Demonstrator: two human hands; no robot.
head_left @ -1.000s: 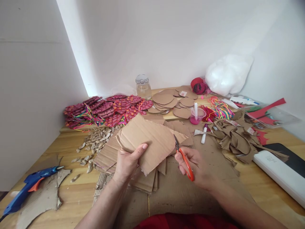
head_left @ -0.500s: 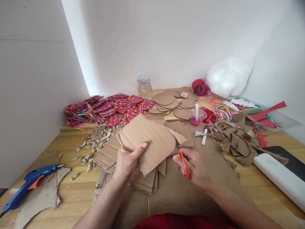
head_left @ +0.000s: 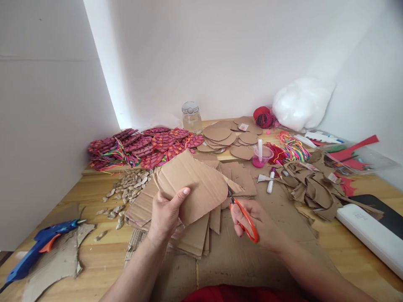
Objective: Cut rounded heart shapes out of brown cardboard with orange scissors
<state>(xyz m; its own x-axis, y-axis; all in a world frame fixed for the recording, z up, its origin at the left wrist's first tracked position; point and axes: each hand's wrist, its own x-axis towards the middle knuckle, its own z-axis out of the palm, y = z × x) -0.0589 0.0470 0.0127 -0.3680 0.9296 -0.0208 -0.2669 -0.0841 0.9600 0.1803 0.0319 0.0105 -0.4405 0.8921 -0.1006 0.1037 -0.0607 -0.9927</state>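
Observation:
A flat piece of cardboard (head_left: 198, 180) with a rounded right edge is held up in my left hand (head_left: 166, 216), thumb on its face and the other fingers hidden behind it. My right hand (head_left: 255, 222) grips orange-handled scissors (head_left: 247, 216). Their dark blades meet the right edge of the cardboard, where a partly cut strip (head_left: 234, 183) sticks out. Beneath the held piece lies a stack of cardboard sheets (head_left: 192, 241), on top of a large cardboard mat (head_left: 239, 264).
At left lie a blue glue gun (head_left: 40, 245) and peanut shells (head_left: 132, 184). Decorated pink pieces (head_left: 157, 144), a glass jar (head_left: 191, 119) and cardboard discs (head_left: 218, 132) stand behind. To the right are cardboard scraps (head_left: 315, 184), a pink cup (head_left: 262, 157) and a white device (head_left: 368, 235).
The scissors and my right hand have shifted slightly, their handles now lower and further right. The held cardboard has turned a little, and its cut strip hangs a bit lower.

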